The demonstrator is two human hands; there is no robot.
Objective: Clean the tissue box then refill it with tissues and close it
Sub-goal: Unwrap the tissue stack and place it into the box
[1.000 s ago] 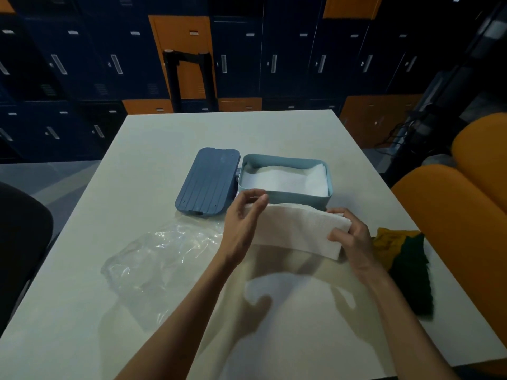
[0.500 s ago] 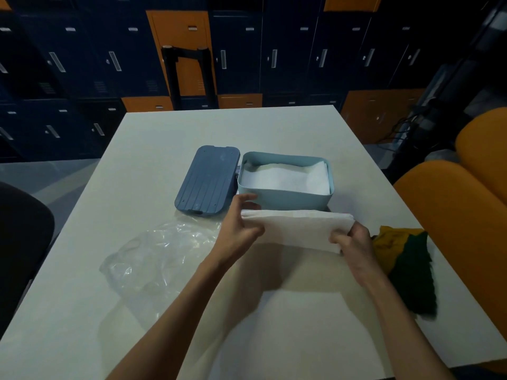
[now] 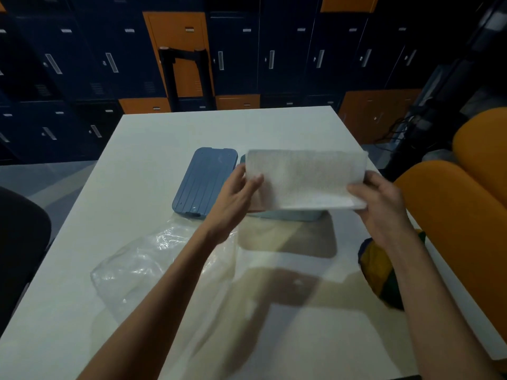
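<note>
Both hands: left hand (image 3: 236, 196) and right hand (image 3: 381, 204) grip the tissue stack (image 3: 304, 178) by its ends.
Change: stack raised from earlier, now over the tissue box (image 3: 296, 215).
Unchanged: lid (image 3: 204, 181) left of box.

Dim room, lit from overhead.
Hard shadows cross the table (image 3: 153, 149); the tissues (image 3: 304, 179) blur softly; wide-angle edges bend.

A lifted stack of tissues (image 3: 304, 179), slightly blurring, is hiding nearly all of the tissue box (image 3: 290, 215) and its contents. The right forearm (image 3: 428, 297) is covering part of a yellow-green cloth (image 3: 375, 270), possibly bunched. The worktop (image 3: 164, 138) is running off the bottom edge.
</note>
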